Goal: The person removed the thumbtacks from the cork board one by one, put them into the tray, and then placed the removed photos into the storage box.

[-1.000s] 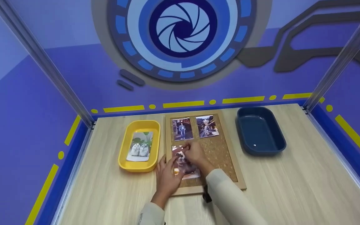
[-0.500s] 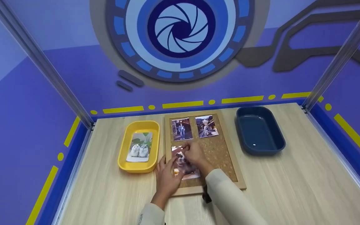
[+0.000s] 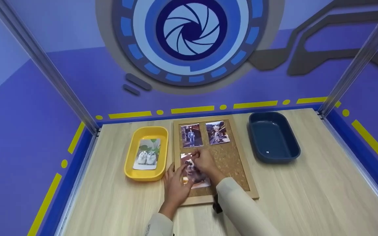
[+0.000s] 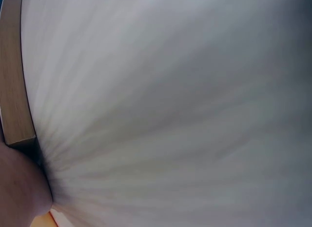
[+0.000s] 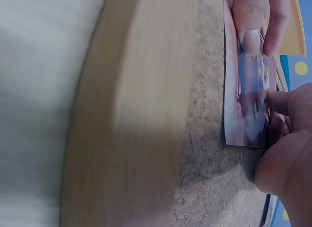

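A glossy photo of a furry animal (image 3: 197, 177) lies on the lower left of a wood-framed cork board (image 3: 231, 164). My left hand (image 3: 176, 186) rests on the photo's left and lower part, thumb and fingers spread. In the right wrist view, the left thumb (image 5: 251, 39) presses on the glossy surface. My right hand (image 3: 205, 161) has its fingers curled and pinched together at the photo's top edge; whatever sits between those fingertips is hidden. Two smaller photos, one of a figure in blue (image 3: 191, 135) and one of a light-dressed figure (image 3: 217, 132), lie side by side above.
Left of the board, a yellow tray (image 3: 130, 164) holds a photo of two white hamsters (image 3: 146, 157). A dark blue tray (image 3: 274, 137) stands at the right, with a small bright spot inside. Printed panels (image 3: 77, 72) enclose the wooden tabletop (image 3: 320, 183).
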Demonstrator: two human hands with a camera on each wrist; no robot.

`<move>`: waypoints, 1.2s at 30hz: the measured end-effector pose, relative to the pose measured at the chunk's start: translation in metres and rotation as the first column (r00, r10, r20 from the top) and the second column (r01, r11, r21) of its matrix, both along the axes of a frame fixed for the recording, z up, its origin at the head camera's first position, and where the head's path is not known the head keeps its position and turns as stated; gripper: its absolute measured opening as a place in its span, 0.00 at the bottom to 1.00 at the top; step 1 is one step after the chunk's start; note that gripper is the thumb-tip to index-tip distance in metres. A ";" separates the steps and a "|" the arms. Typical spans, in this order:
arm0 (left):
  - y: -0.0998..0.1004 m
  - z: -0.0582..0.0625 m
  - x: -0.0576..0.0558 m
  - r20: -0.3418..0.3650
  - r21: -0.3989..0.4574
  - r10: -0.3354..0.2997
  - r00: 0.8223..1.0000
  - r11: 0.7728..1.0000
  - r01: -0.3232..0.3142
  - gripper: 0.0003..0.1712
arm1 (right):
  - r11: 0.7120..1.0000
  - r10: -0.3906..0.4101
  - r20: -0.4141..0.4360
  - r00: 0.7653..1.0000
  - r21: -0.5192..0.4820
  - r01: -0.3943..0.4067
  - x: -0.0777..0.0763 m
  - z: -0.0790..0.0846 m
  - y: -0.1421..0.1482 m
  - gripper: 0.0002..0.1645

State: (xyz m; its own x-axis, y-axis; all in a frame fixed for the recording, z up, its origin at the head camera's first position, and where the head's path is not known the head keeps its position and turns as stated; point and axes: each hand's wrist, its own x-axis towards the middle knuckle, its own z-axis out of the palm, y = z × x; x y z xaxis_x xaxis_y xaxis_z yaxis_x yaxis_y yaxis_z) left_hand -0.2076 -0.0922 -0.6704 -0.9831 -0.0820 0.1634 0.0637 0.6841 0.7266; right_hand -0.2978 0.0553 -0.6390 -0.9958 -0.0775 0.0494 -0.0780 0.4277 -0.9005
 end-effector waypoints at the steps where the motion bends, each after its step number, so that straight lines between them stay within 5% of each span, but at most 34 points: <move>1: 0.000 0.000 0.000 0.006 0.003 0.000 1.000 1.000 0.000 0.37 | 1.000 0.002 -0.001 1.000 -0.005 -0.002 0.000 0.000 0.000 0.13; 36: 0.000 0.003 0.001 0.045 0.009 0.001 0.999 1.000 -0.002 0.37 | 0.999 -0.018 0.036 0.999 0.029 0.017 0.000 -0.002 0.000 0.11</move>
State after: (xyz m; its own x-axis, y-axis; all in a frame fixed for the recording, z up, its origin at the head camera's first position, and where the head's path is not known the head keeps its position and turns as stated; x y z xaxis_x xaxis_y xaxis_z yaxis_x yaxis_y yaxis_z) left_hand -0.2070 -0.0924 -0.6672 -0.9893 -0.0848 0.1187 0.0301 0.6776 0.7348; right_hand -0.2981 0.0550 -0.6406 -0.9981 -0.0612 0.0109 -0.0376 0.4548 -0.8898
